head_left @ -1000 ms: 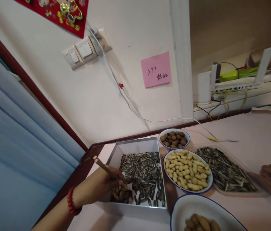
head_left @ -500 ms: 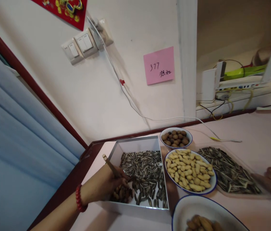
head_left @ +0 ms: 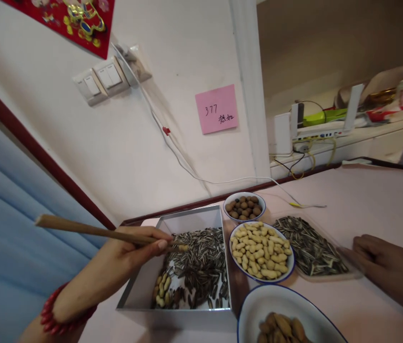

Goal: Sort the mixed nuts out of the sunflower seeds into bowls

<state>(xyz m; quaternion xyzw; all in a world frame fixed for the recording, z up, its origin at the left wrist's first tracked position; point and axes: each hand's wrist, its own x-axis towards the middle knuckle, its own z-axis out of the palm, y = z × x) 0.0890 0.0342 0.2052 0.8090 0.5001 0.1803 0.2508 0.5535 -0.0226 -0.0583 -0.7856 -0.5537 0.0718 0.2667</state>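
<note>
My left hand (head_left: 137, 252), with a red bead bracelet on the wrist, is closed round wooden chopsticks (head_left: 94, 229). Between their tips is a peanut (head_left: 183, 248), held over the grey-white box (head_left: 173, 312). Striped sunflower seeds (head_left: 201, 257) cover much of the box floor. Several peanuts (head_left: 163, 288) lie in its near left corner. At the right, my right hand (head_left: 383, 262) rests with curled fingers, one finger reaching onto the corner of a clear plastic tray (head_left: 355, 274) of sunflower seeds. A bowl of peanuts (head_left: 262, 250) stands between box and tray.
Behind the peanuts stands a small bowl of round brown nuts (head_left: 243, 208). A larger white bowl (head_left: 287, 305) with brown nuts is at the near edge. A white cable (head_left: 230, 181) runs down the wall onto the table. A router (head_left: 319, 131) sits on the back-right shelf.
My left hand has lifted from the box's near left corner, with a peanut now between the chopsticks, which have swung flatter. The view has shifted right, showing more of my right hand.
</note>
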